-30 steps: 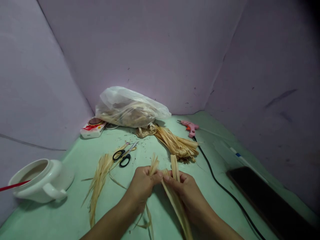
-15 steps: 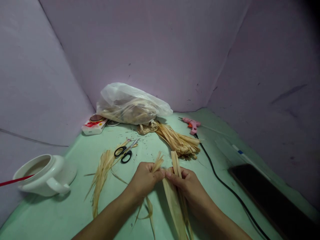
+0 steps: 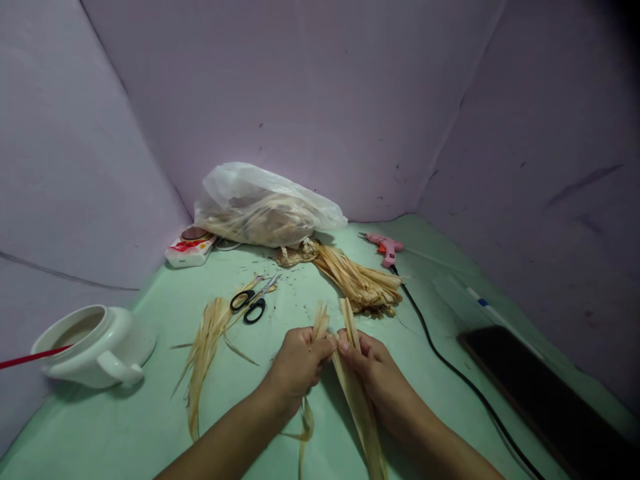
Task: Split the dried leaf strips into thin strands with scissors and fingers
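My left hand (image 3: 300,363) pinches a bunch of thin dried-leaf strips (image 3: 321,319), whose ends stick up past the thumb while a curled strip (image 3: 307,423) hangs below. Close beside it, my right hand (image 3: 371,367) grips a wide, pale dried leaf (image 3: 356,407) between thumb and fingers. One folded end of that leaf rises above the hand, and its long part runs down toward me. The two thumbs nearly touch. Beyond my hands lies a thick bundle of dried leaves (image 3: 357,277). Black-handled scissors (image 3: 255,300) rest on a pile of thin strips (image 3: 204,353) at the left.
A white teapot-like vessel (image 3: 115,340) with a red stick (image 3: 35,357) stands at left. At the back are a plastic bag (image 3: 265,207), a tissue pack (image 3: 190,252) and braided pieces (image 3: 296,255). A pink glue gun (image 3: 385,247), its black cord (image 3: 450,360) and a dark phone (image 3: 535,393) are at right.
Both hands have shifted slightly, and the wide leaf now slants more to the right below them. The view has moved a little; the things on the table stay in place.
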`<state>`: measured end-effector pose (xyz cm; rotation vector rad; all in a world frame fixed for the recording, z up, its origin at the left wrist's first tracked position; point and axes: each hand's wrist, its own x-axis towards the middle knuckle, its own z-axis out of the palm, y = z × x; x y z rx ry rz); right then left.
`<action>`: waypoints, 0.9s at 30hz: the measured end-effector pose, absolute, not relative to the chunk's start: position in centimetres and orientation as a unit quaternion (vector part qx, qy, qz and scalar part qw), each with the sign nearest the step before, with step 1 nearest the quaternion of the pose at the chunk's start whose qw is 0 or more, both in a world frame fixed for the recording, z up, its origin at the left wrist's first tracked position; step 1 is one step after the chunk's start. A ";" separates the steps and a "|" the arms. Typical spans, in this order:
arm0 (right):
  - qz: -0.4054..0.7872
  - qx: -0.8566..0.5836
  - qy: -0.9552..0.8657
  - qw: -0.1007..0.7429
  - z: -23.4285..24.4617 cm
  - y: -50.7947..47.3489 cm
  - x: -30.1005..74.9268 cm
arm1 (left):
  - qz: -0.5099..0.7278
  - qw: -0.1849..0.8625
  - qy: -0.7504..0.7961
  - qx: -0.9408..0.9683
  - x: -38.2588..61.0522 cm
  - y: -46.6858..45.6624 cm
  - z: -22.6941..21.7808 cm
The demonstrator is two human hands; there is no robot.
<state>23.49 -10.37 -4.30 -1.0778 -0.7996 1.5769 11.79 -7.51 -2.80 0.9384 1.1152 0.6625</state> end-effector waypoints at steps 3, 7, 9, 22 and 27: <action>0.643 -0.457 -0.334 0.516 -4.7 -10.4 23.4 | 0.303 0.723 0.478 0.396 12.0 -7.7 -2.8; 0.632 -0.458 -0.336 0.527 -4.9 -10.4 23.4 | 0.313 0.743 0.462 0.370 11.9 -7.7 -2.9; 0.633 -0.457 -0.327 0.532 -4.9 -10.4 23.4 | 0.316 0.733 0.458 0.392 11.8 -7.7 -2.9; 0.654 -0.432 -0.212 0.584 -4.0 -10.1 24.0 | 0.451 0.672 0.470 0.352 9.4 -5.2 -1.1; 0.675 -0.405 -0.197 0.584 -3.4 -10.0 24.4 | 0.527 0.627 0.483 0.309 5.9 -3.0 2.1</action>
